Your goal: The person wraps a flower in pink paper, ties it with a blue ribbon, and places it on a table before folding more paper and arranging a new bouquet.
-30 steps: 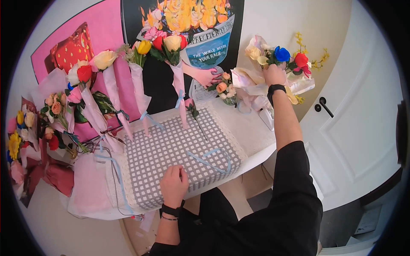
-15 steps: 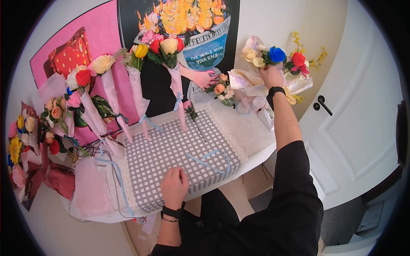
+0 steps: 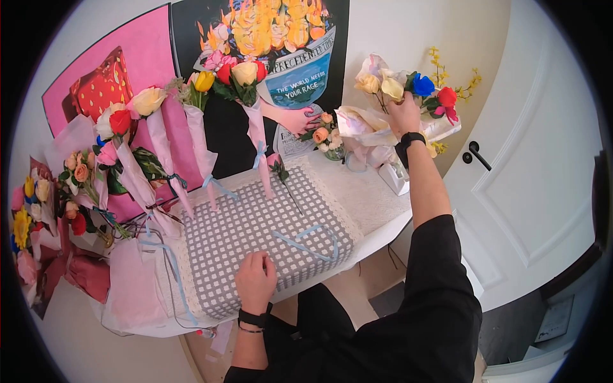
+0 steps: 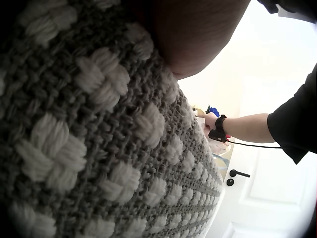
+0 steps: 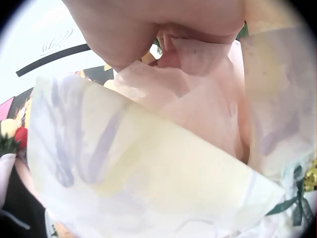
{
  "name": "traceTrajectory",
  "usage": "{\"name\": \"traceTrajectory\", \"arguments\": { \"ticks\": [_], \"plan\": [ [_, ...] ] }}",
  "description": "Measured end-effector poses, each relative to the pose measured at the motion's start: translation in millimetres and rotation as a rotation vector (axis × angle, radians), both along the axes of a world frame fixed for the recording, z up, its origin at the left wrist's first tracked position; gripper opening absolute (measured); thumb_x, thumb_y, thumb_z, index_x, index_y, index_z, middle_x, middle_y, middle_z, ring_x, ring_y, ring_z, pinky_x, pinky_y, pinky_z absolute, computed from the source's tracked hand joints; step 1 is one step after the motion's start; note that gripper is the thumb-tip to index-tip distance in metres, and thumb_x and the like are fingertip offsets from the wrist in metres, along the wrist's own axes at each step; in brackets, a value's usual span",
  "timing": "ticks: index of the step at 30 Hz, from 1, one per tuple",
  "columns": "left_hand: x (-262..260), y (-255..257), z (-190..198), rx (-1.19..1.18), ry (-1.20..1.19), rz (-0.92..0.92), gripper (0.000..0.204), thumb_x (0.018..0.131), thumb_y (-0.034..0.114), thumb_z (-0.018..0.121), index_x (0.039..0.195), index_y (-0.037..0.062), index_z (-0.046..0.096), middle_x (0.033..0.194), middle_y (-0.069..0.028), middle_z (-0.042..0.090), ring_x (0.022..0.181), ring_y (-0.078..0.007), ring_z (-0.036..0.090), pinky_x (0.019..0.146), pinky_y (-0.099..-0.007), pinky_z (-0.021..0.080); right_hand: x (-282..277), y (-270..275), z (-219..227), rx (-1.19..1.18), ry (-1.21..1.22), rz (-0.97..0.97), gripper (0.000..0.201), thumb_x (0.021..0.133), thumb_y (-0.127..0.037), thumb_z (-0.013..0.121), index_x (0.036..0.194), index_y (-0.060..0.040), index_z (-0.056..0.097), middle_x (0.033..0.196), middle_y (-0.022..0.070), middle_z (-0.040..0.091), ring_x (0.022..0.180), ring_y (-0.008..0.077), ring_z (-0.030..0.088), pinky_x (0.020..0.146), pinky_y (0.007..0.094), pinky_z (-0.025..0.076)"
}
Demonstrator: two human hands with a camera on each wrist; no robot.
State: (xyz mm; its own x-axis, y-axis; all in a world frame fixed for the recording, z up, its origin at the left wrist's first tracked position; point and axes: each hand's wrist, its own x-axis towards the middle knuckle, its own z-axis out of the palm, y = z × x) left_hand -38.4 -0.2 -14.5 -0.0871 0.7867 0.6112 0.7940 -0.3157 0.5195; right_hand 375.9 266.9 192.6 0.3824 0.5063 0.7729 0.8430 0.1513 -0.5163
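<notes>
The left hand (image 3: 256, 279) rests idle, fingers loosely curled, on the grey-and-white checked cloth (image 3: 217, 255); part of it looms close in the left wrist view. At the back right, the right hand (image 3: 404, 117) reaches into a wrapped bouquet, its curled fingers pinching just below a pale yellow flower (image 3: 392, 85). A blue rose (image 3: 423, 84) and a red flower (image 3: 447, 97) stand just right of the fingers, a cream rose (image 3: 367, 83) to the left. Pale wrapping paper (image 5: 124, 163) covers the stems in the right wrist view, hiding the fingertips.
Several paper-wrapped flowers lean along the back and left. A single pink rose (image 3: 274, 161) and a blue ribbon (image 3: 306, 242) lie on the cloth. A small vase of peach flowers (image 3: 321, 135) stands left of the bouquet. A white door (image 3: 530, 191) is at right.
The pale yellow flower has risen slightly and separated from the cream rose, with the right hand at it. The blue and red flowers have shifted a little right. The left hand stays on the cloth.
</notes>
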Motion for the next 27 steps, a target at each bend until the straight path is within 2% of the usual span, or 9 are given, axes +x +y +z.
{"name": "traceTrajectory", "arguments": {
  "ticks": [2, 6, 8, 12, 14, 17, 21, 23, 27],
  "plan": [
    [-0.4, -0.2, 0.5, -0.004, 0.004, 0.000, 0.005, 0.086, 0.010, 0.064, 0.090, 0.0077, 0.064, 0.081, -0.0077, 0.062, 0.069, -0.0280, 0.063, 0.059, -0.0379, 0.051, 0.0, -4.6, 3.2, -0.109, -0.149, -0.156, 0.050, 0.087, -0.050, 0.064, 0.100, -0.0022, 0.066, 0.089, 0.0238, 0.071, 0.085, 0.0425, 0.068, 0.077, 0.0480, 0.053],
    [0.2, -0.1, 1.5, 0.000, 0.006, -0.003, 0.005, 0.086, 0.010, 0.064, 0.090, 0.0074, 0.064, 0.081, -0.0082, 0.062, 0.070, -0.0282, 0.064, 0.060, -0.0381, 0.050, 5.7, -11.1, 2.2, -0.177, -0.307, -0.207, 0.049, 0.088, -0.051, 0.063, 0.100, -0.0035, 0.067, 0.093, 0.0212, 0.071, 0.090, 0.0403, 0.068, 0.081, 0.0500, 0.052],
    [0.9, -0.5, 1.1, -0.004, 0.009, -0.008, 0.005, 0.086, 0.010, 0.064, 0.090, 0.0073, 0.064, 0.081, -0.0083, 0.062, 0.070, -0.0282, 0.064, 0.060, -0.0382, 0.050, 4.3, -22.0, 1.5, -0.101, -0.460, -0.333, 0.036, 0.086, -0.038, 0.063, 0.105, -0.0087, 0.069, 0.099, 0.0196, 0.071, 0.095, 0.0409, 0.066, 0.085, 0.0506, 0.052],
    [1.7, -1.3, 2.1, -0.027, 0.005, -0.011, 0.004, 0.086, 0.008, 0.064, 0.090, 0.0059, 0.064, 0.080, -0.0090, 0.062, 0.070, -0.0282, 0.064, 0.061, -0.0381, 0.050, 15.4, -19.9, -0.2, -0.152, -0.375, -0.372, 0.036, 0.086, -0.036, 0.062, 0.103, -0.0061, 0.069, 0.099, 0.0193, 0.071, 0.097, 0.0398, 0.066, 0.086, 0.0504, 0.051],
    [2.1, -1.2, 3.1, -0.024, -0.003, -0.009, 0.004, 0.086, 0.006, 0.063, 0.090, 0.0049, 0.064, 0.080, -0.0095, 0.063, 0.070, -0.0282, 0.064, 0.062, -0.0378, 0.049, 27.1, -7.8, -1.4, -0.180, -0.270, -0.245, 0.035, 0.086, -0.036, 0.062, 0.099, -0.0039, 0.069, 0.098, 0.0193, 0.071, 0.097, 0.0389, 0.066, 0.086, 0.0505, 0.051],
    [2.0, -0.8, 3.6, -0.018, -0.002, -0.010, 0.003, 0.086, 0.006, 0.063, 0.089, 0.0049, 0.064, 0.080, -0.0096, 0.063, 0.070, -0.0282, 0.064, 0.061, -0.0379, 0.049, 32.6, 7.3, 3.9, -0.257, -0.236, -0.118, 0.036, 0.085, -0.036, 0.061, 0.097, -0.0032, 0.069, 0.097, 0.0204, 0.071, 0.096, 0.0390, 0.067, 0.086, 0.0508, 0.052],
    [1.0, -0.2, 1.6, -0.015, 0.013, -0.010, 0.003, 0.086, 0.008, 0.064, 0.088, 0.0061, 0.063, 0.080, -0.0088, 0.061, 0.070, -0.0284, 0.063, 0.060, -0.0388, 0.049, 7.4, -13.0, 20.9, -0.328, -0.277, -0.192, 0.038, 0.085, -0.039, 0.061, 0.098, -0.0044, 0.070, 0.096, 0.0211, 0.071, 0.093, 0.0400, 0.068, 0.084, 0.0510, 0.052],
    [1.3, -0.5, 1.6, -0.018, 0.008, -0.009, 0.003, 0.086, 0.008, 0.064, 0.088, 0.0060, 0.063, 0.080, -0.0089, 0.061, 0.070, -0.0286, 0.063, 0.060, -0.0388, 0.049, 5.0, -12.9, 21.7, -0.351, -0.301, -0.294, 0.040, 0.087, -0.042, 0.061, 0.099, -0.0052, 0.071, 0.096, 0.0211, 0.072, 0.091, 0.0404, 0.069, 0.082, 0.0508, 0.053],
    [1.2, -0.5, 1.9, -0.011, 0.013, -0.010, 0.004, 0.085, 0.008, 0.064, 0.088, 0.0059, 0.063, 0.080, -0.0091, 0.061, 0.070, -0.0289, 0.063, 0.060, -0.0389, 0.049, 5.2, -7.0, 20.0, -0.407, -0.237, -0.311, 0.041, 0.088, -0.044, 0.060, 0.099, -0.0060, 0.071, 0.096, 0.0203, 0.072, 0.092, 0.0399, 0.069, 0.081, 0.0510, 0.054]
  ]
}}
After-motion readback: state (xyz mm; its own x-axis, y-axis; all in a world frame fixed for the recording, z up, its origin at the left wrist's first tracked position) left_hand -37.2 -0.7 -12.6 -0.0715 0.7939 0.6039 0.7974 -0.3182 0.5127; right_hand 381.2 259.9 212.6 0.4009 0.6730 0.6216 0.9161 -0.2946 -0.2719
